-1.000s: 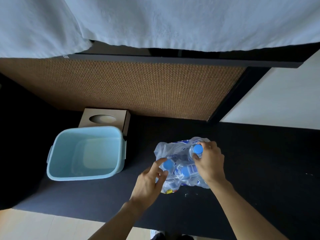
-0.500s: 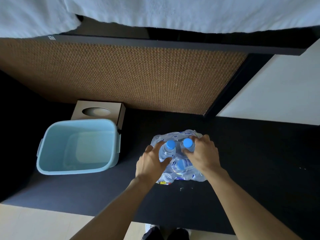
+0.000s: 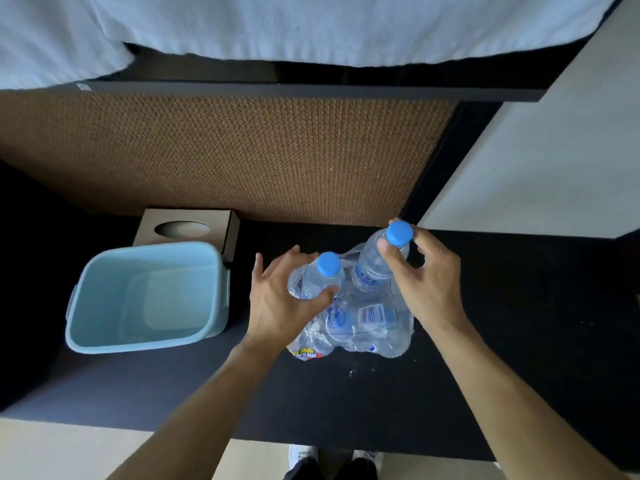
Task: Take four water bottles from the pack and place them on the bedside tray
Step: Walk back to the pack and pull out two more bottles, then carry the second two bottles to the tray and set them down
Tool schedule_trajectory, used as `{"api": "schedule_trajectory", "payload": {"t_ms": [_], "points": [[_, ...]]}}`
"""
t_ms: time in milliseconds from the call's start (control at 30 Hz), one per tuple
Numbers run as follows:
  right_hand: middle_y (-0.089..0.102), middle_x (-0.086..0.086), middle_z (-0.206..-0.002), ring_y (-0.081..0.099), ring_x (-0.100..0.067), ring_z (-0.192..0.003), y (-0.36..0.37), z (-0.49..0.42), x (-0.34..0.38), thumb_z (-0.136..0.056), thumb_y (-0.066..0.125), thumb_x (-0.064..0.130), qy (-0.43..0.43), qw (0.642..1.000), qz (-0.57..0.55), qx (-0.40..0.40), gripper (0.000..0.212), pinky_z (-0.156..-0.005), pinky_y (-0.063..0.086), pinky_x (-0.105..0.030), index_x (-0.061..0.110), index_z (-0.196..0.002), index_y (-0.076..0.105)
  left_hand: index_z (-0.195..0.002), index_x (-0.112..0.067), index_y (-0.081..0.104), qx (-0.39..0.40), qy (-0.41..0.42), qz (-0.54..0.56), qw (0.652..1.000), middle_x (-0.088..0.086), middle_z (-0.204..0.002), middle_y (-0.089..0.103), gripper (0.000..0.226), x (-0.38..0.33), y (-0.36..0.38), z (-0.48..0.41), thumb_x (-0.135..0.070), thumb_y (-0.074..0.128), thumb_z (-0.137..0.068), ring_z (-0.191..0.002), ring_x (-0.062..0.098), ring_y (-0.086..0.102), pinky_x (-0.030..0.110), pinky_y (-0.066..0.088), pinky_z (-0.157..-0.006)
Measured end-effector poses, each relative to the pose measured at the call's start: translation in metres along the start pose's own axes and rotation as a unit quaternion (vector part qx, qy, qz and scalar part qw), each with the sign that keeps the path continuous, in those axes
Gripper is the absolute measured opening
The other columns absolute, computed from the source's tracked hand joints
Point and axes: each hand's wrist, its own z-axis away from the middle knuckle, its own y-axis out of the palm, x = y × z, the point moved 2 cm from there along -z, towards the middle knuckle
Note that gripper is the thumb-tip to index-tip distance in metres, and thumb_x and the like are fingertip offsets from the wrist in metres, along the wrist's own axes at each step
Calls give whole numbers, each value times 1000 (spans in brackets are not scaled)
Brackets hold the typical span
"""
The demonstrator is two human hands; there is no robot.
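Pulling two bottles up out of the pack, one per hand.

Head view: left hand (image 3: 277,306) has its fingers wrapped round the shoulder of one bottle (image 3: 317,282); right hand (image 3: 426,285) pinches the other bottle (image 3: 375,268) just under its blue cap. Both are partway out of the crinkly pack (image 3: 367,327) on the black worktop (image 3: 519,306), blue tub (image 3: 104,292) off to the left. Full bottles look heavyish, thin-walled and squashy, so I'd grab the stiffer neck.
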Motion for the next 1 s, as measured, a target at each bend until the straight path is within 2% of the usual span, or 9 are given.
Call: {"api": "schedule_trajectory", "payload": {"t_ms": [133, 267, 367, 433, 533, 633, 733, 833, 1000], "points": [[77, 16, -101, 73, -6, -100, -35, -18, 49, -95, 74, 32, -2, 988, -140, -66, 20, -90, 57, -22, 22, -111, 72, -99, -41, 55, 14, 54, 160, 986, -18, -94, 67, 43, -71, -24, -32, -41, 88, -70, -97, 15, 69, 35, 53, -93], [75, 0, -98, 69, -10, -89, -96, -28, 113, -91, 75, 32, -35, 973, -193, -120, 12, -83, 57, -27, 31, -103, 72, -102, -39, 58, 40, 92, 265, 959, -10, -95, 69, 48, -173, -52, -61, -28, 90, -69, -89, 18, 70, 33, 57, -81], [74, 9, -90, 68, -6, -86, -157, -23, 165, -87, 78, 42, -53, 967, -183, -168, 13, -79, 57, -26, 39, -98, 73, -97, -37, 67, 89, 154, 264, 948, -18, -91, 65, 33, -257, -69, -74, -28, 84, -70, -89, 20, 65, 31, 53, -79], [74, 10, -92, 70, -13, -88, -201, -13, 199, -82, 79, 46, -49, 959, -181, -212, 17, -82, 59, -35, 40, -98, 75, -85, -40, 66, 125, 213, 259, 934, -17, -82, 55, 23, -318, -80, -73, -29, 79, -70, -84, 15, 55, 24, 45, -76], [76, -6, -105, 74, -32, -101, -267, 19, 249, -74, 81, 45, -45, 943, -156, -290, 24, -92, 61, -54, 35, -96, 78, -87, -48, 59, 182, 269, 314, 892, -14, -88, 55, 37, -408, -96, -56, -20, 78, -71, -81, 7, 56, 21, 44, -77], [70, -21, -115, 75, -36, -105, -327, 83, 295, -72, 89, 42, -25, 914, -136, -382, 30, -87, 64, -59, 31, -98, 81, -93, -28, 59, 284, 300, 373, 831, 0, -85, 60, 26, -486, -104, -19, -13, 78, -82, -75, 9, 63, 24, 53, -68], [69, -14, -109, 78, -19, -93, -373, 174, 335, -71, 89, 46, -18, 872, -70, -483, 29, -68, 67, -35, 35, -97, 81, -97, -25, 57, 401, 336, 386, 760, 5, -91, 69, 18, -550, -104, 38, -27, 72, -89, -78, 17, 68, 25, 57, -68], [71, -3, -101, 75, -27, -97, -402, 280, 370, -68, 91, 48, 2, 819, -8, -574, 30, -76, 64, -42, 43, -96, 81, -94, -27, 57, 498, 362, 406, 675, -9, -81, 64, 16, -604, -107, 123, -35, 71, -91, -72, 9, 63, 23, 56, -67], [74, -5, -103, 73, -24, -100, -419, 478, 429, -65, 80, 55, 44, 703, 70, -706, 39, -91, 60, -55, 36, -100, 83, -103, -31, 73, 643, 391, 416, 511, -3, -91, 76, 23, -665, -140, 311, -47, 61, -90, -87, 8, 71, 24, 58, -75]]}}
